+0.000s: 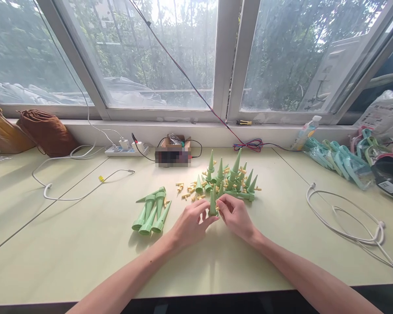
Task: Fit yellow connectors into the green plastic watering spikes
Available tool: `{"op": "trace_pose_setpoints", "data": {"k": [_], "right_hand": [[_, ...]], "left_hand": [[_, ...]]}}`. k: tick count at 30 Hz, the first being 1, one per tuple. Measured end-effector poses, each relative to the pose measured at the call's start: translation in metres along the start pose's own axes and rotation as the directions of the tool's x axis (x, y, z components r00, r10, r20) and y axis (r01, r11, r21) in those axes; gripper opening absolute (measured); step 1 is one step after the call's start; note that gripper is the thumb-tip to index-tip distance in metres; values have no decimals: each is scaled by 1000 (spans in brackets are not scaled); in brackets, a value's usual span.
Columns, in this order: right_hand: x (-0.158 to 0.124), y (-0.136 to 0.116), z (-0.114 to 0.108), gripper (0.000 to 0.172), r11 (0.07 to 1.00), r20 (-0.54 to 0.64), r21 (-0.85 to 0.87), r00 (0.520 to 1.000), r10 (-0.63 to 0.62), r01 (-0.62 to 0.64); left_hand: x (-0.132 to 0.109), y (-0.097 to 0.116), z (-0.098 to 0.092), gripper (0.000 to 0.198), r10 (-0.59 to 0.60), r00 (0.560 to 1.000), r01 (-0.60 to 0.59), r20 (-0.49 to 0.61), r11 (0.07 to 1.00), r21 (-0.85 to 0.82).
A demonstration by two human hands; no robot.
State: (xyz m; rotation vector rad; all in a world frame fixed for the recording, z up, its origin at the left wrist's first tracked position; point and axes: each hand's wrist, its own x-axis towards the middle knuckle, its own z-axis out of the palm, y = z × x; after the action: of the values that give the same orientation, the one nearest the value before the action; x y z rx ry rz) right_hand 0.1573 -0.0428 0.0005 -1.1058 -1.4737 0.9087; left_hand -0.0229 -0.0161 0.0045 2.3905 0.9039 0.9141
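Upright on the table stands a green plastic spike [212, 203], its base between the thumb and fingers of my left hand [192, 220]. My right hand [236, 215] is closed in a pinch on a small yellow plastic fitting [217, 208] against the spike's right side. Whether the fitting sits in the spike or only touches it, I cannot tell. Just beyond my hands is a pile of green spikes [234, 174], some upright and some lying, mixed with loose yellow fittings [191, 189]. Left of my left hand lies a group of several green spikes [150, 211].
A power strip [124, 150], a small open box [175, 141] and a coiled red-black cable [252, 145] lie along the window side. White cables [343, 235] curl at right. A bottle [306, 132] and teal plastic items [337, 161] stand back right; a brown pouch [47, 132] back left.
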Motion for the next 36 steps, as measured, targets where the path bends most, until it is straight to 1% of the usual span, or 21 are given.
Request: {"op": "trace_pose_setpoints", "data": {"k": [3,6,9,12,13,15,17,19,21,22,25,27,30,32,34,36], "right_hand": [[0,-1,0,36,1000,0,12,1000,14,-14],[0,-1,0,36,999,7,17,1000,28,-28],[0,0,1,34,999,15,18,999,39,-40],[0,1,1,34,999,13,20,999,45,-46],[0,1,1,33,999,11,28,999,45,-46],[0,-1,1,33,998,0,52,999,40,-40],[-1,-2,1,33,997,-27,69,999,24,-22],[-1,-4,1,32,998,-63,64,998,-1,5],[-2,-4,0,32,998,-97,47,995,-35,39],[-2,-4,0,31,998,-116,38,992,-51,56],[-2,-3,-1,28,995,-179,20,979,-93,98],[-1,-2,-1,27,992,-209,17,971,-116,123],[-1,-1,-1,26,989,-208,11,967,-144,150],[-2,-1,0,26,987,-176,7,972,-158,162],[-3,0,1,26,985,-141,11,975,-171,174],[-3,1,2,26,983,-125,23,976,-178,183]], "left_hand": [[0,-1,-1,21,94,996,-94,8,993,71],[1,-3,-4,11,226,974,-223,-1,962,157],[1,-6,-5,21,320,947,-307,-22,924,226],[1,-8,-4,23,358,932,-338,-55,913,229],[1,-8,-3,23,345,936,-324,-70,922,211],[2,-8,-1,22,272,957,-257,-100,956,145],[5,-6,-1,21,157,979,-153,-128,987,40],[7,-4,-3,29,37,991,-49,-132,995,-87],[9,-2,-6,42,-76,992,54,-101,977,-206],[10,-1,-8,46,-127,989,103,-77,961,-256],[12,1,-12,42,-238,971,218,-5,899,-381],[13,2,-14,40,-282,958,272,43,855,-441],[14,4,-13,54,-302,938,346,169,801,-489],[14,4,-12,62,-294,918,393,266,767,-507],[13,4,-10,62,-300,898,434,322,733,-524],[12,3,-8,58,-316,885,460,342,708,-536]]}}
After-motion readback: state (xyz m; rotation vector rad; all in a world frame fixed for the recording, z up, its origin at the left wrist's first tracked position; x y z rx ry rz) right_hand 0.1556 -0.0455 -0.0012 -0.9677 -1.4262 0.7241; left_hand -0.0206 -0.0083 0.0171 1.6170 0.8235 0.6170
